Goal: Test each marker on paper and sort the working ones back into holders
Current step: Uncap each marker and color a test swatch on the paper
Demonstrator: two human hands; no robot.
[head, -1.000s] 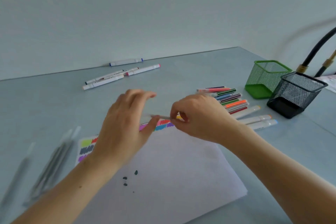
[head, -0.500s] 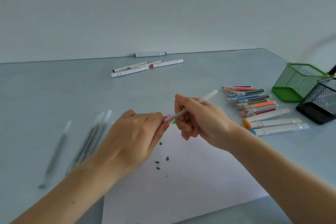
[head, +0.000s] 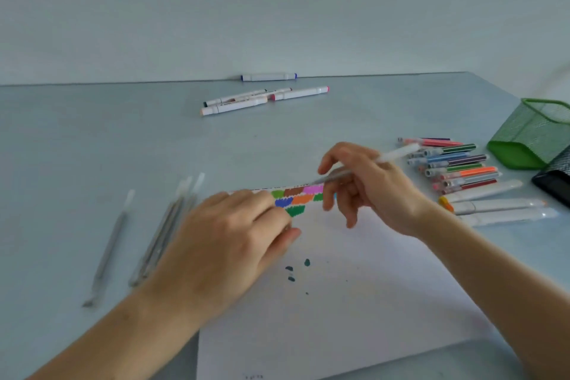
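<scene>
Pale blue bench (head: pixel 92 148) carries white paper (head: pixel 354 302) with colour swatches (top edge). Right hand (head: pixel 374 191) pinches a thin white marker (head: pixel 370 165), tip toward 8 o'clock. Left hand (head: pixel 228 241) rests curled, perhaps clamped on its cap. Green holder (head: pixel 530 139) sits at 2 o'clock.

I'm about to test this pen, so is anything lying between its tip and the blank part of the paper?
Nothing visible does. The right hand holds the pen with its tip over the colour swatches; the bare paper lies just below. The left hand sits to the side.
</scene>
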